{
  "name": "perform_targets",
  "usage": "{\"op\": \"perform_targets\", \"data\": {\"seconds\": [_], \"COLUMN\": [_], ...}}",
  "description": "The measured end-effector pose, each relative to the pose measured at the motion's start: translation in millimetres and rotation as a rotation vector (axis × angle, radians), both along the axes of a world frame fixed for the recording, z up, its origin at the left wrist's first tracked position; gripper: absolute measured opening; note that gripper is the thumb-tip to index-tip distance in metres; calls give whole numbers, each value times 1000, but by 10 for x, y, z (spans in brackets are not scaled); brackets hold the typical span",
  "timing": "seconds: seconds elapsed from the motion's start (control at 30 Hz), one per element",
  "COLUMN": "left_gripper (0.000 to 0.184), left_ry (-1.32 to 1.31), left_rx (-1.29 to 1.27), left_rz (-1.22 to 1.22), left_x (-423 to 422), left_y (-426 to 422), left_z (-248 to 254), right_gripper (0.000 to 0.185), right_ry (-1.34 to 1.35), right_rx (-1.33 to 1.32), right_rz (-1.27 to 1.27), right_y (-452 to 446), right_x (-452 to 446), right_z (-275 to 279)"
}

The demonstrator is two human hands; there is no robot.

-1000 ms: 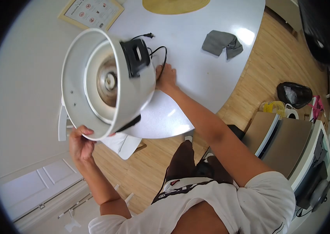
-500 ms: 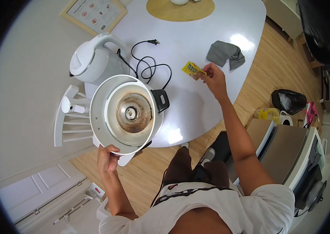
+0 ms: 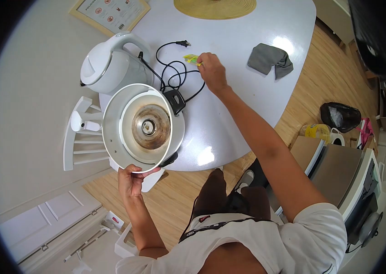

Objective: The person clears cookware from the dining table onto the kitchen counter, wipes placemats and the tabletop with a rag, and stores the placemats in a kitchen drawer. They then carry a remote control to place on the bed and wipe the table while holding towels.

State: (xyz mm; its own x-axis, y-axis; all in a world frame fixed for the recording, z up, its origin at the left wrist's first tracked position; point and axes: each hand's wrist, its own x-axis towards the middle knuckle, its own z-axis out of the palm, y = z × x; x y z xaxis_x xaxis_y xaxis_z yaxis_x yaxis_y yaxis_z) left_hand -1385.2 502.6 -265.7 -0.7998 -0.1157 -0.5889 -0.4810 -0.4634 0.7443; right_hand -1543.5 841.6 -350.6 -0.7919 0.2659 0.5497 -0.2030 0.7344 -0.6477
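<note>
My left hand (image 3: 131, 181) grips the near rim of a white rice cooker (image 3: 113, 130), fingers over the edge. No inner pot sits in the cooker, and its round heating plate (image 3: 160, 132) shows brown stains. The cooker tilts toward me at the table's left edge, with black side handles. Above the table, my right hand (image 3: 212, 72) pinches a small yellow seasoning packet (image 3: 190, 58), partly hidden by the fingers. That packet is beside the coiled black power cord (image 3: 173, 64).
A white electric kettle (image 3: 115, 68) stands behind the cooker. On the white table (image 3: 229, 118) lie a grey cloth (image 3: 270, 60) and a round woven placemat (image 3: 216, 9). A framed sign (image 3: 109, 14) is at the back left, a white chair (image 3: 68, 141) at the left.
My right hand has carried the packet left, from near the grey cloth to beside the cord. The cooker has turned slightly and shifted a little left, still in my left hand.
</note>
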Motion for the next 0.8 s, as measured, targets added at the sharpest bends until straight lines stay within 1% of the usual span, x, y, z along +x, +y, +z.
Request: {"op": "perform_targets", "data": {"seconds": [0.03, 0.1, 0.13, 0.2, 0.23, 0.27, 0.33, 0.37, 0.43, 0.5, 0.53, 0.57, 0.6, 0.63, 0.67, 0.7, 0.73, 0.77, 0.8], "left_gripper": [60, 59, 57, 56, 55, 55, 38, 38, 36, 37, 37, 37, 37, 40, 43, 43, 47, 52, 52], "left_ry": [10, 10, 11, 5, 2, -14, 81, 64, 58, 45, 59, 77, 76, 80, 80, 77, 83, 91, 96], "left_rx": [-1, 22, 40, 45, 51, 55, -36, -29, 10, 18, 22, 25, 28, 12, -6, -5, -10, -12, -5], "left_rz": [7, 13, 23, 38, 54, 42, -25, -38, -63, -95, -92, -89, -96, -78, -62, -68, -70, -72, -79], "left_x": [-6, -23, -40, -62, -70, -71, -53, -52, -64, -45, -35, -32, -33, -14, 18, 40, 52, 72, 139], "left_y": [22, 45, 61, 79, 102, 136, 224, 243, 240, 299, 307, 323, 343, 390, 432, 463, 490, 524, 583], "left_z": [16, 15, 11, 29, 34, 49, 74, 61, 62, 92, 82, 77, 87, 90, 95, 105, 119, 133, 149], "right_gripper": [23, 23, 29, 28, 38, 41, 46, 46, 47, 36, 34, 38, 45, 48, 45, 43, 46, 51, 43], "right_ry": [-1, -148, -241, -9, -361, -453, -555, -574, -420, -347, -345, -412, -529, -507, -445, -392, -427, -269, -450], "right_rx": [1, 175, 193, 394, 618, 724, 750, 758, 423, 407, 265, 373, 460, 608, 762, 594, 59, -28, -126], "right_rz": [-2, 107, 138, -32, -222, -366, -516, -525, -331, -215, -41, -27, 98, 129, 176, 322, 577, 757, 888], "right_y": [-23, 5, 74, 528, 829, 1173, 1728, 1897, 2095, 1881, 1659, 1325, 870, 454, 37, -369, -639, -812, -867], "right_x": [-44, -150, -182, -196, -135, -14, 248, 283, 346, 559, 712, 958, 1260, 1605, 1950, 2268, 2591, 2800, 2920], "right_z": [-86, -255, -285, -184, 17, 66, 32, -82, -401, -473, -491, -532, -385, -597, -631, -642, -411, -432, -237]}}
